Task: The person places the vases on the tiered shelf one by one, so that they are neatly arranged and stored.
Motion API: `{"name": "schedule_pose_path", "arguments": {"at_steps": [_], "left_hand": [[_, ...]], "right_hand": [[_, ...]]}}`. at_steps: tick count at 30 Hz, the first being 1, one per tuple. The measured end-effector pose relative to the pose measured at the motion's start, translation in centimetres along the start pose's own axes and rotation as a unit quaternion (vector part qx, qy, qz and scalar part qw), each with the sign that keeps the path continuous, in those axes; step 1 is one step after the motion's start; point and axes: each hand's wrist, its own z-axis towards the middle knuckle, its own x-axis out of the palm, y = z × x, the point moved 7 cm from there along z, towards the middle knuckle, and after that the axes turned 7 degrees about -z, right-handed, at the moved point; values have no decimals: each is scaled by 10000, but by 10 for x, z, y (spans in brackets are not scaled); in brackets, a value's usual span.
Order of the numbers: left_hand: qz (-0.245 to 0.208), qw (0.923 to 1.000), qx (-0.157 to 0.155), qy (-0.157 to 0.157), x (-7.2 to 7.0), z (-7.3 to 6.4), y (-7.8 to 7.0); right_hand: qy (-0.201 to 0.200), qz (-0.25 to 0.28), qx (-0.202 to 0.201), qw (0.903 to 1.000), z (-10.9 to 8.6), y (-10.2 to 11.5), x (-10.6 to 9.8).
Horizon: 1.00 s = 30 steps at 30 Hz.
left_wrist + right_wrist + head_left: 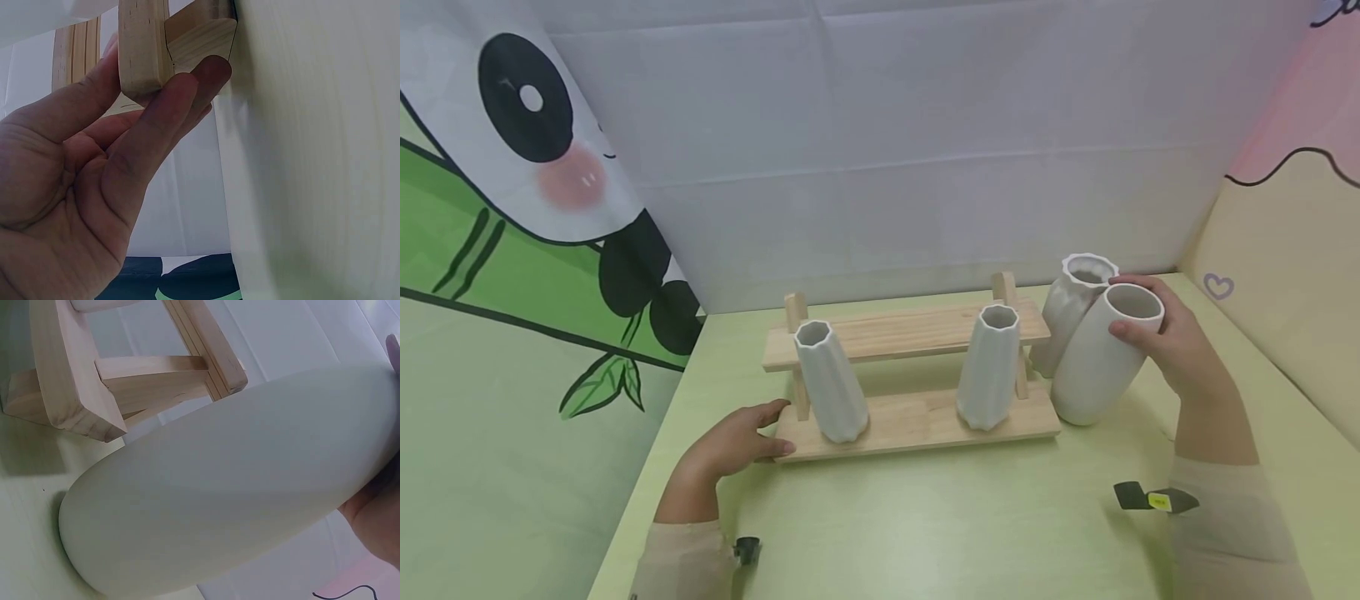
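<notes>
A two-tier wooden shelf (917, 417) stands on the table, and my left hand (733, 442) grips the left end of its lower board. In the left wrist view the thumb and fingers (156, 119) close around that board end (144, 50). At the right, my right hand (1176, 333) holds a smooth white vase (1097, 367) by its rim. The vase's rounded body (237, 481) fills the right wrist view; whether its base touches the table I cannot tell. Two slim ribbed white vases, one at left (833, 387) and one at right (990, 371), stand on the lower board.
Behind the held vase is another white vase with a scalloped rim (1067, 308), partly hidden, beside the shelf's right end. A pale wall (925, 208) rises behind the table (925, 525). Printed side panels (535, 400) border both sides.
</notes>
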Motion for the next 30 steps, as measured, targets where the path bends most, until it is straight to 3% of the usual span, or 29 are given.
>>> {"name": "schedule_pose_path", "arguments": {"at_steps": [7,17,26,30], "left_hand": [[39,10000,12,-4,-1,0,0],[29,10000,16,4,-1,-2,-1],[-27,10000,46,37,-1,-1,0],[4,10000,50,29,-1,-2,0]], "right_hand": [[65,371,-84,9993,0,1,1],[-392,-774,164,9961,2,-3,-3],[-275,-613,31,9977,2,1,1],[-286,-876,67,9957,2,3,1]]}}
